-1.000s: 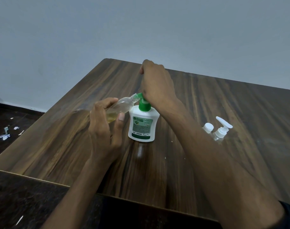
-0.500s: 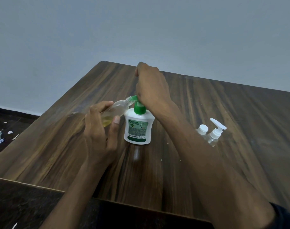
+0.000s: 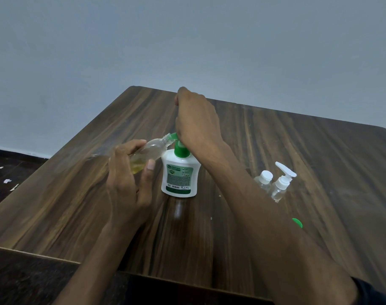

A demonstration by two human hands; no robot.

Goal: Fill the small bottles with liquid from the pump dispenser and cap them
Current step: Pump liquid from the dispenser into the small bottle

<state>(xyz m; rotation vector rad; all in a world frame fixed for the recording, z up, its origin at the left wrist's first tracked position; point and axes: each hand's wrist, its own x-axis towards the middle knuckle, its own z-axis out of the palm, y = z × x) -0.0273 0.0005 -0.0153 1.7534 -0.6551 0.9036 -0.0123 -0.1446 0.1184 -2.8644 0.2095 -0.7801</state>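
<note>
Left hand (image 3: 126, 183) pinches the tilted clear plastic bottle (image 3: 148, 153), mouth at the green nozzle's nine o'clock to catch liquid; right hand (image 3: 195, 119), fingers together, presses the white pump dispenser (image 3: 180, 176)

I am at a dark wood-grain counter (image 3: 297, 137) with rounded corners and a pale edge strip along its near left side. Behind the counter rises a plain, bare grey-blue wall (image 3: 187, 40), evenly and dimly lit. Left of the counter lies a dark floor (image 3: 15, 170), with small white paper scraps (image 3: 7, 181) scattered on it near the wall's dark skirting.
</note>
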